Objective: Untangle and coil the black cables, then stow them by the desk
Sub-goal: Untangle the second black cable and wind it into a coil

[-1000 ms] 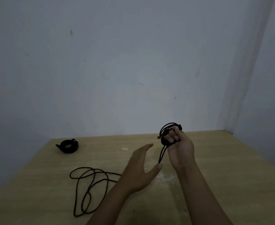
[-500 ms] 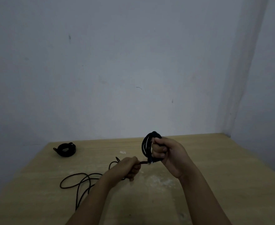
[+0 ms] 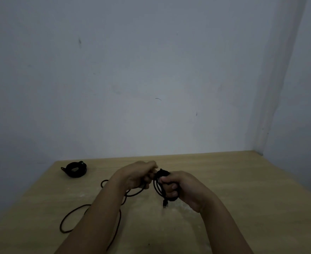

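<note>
Head view shows a pale wood table (image 3: 224,180) pushed up against a plain grey wall (image 3: 151,70). On the right, a second wall (image 3: 306,88) meets the first one in a corner, right at the far right end of the table. The light is dim. The table top has some faint white smudges near its middle.

Above the middle of the table, the right hand (image 3: 180,187) has its fingers curled tight around a small coil (image 3: 161,186) of black cable. A short end with a plug hangs down from the coil. The left hand (image 3: 138,176) is just beside it, fingers curled and pinching the cable near the coil.

From the left hand, the loose cable (image 3: 72,217) runs down and lies in big loops on the left part of the table. A second coil (image 3: 75,169), all wound up, sits near the far left corner of the table, close to the wall.
</note>
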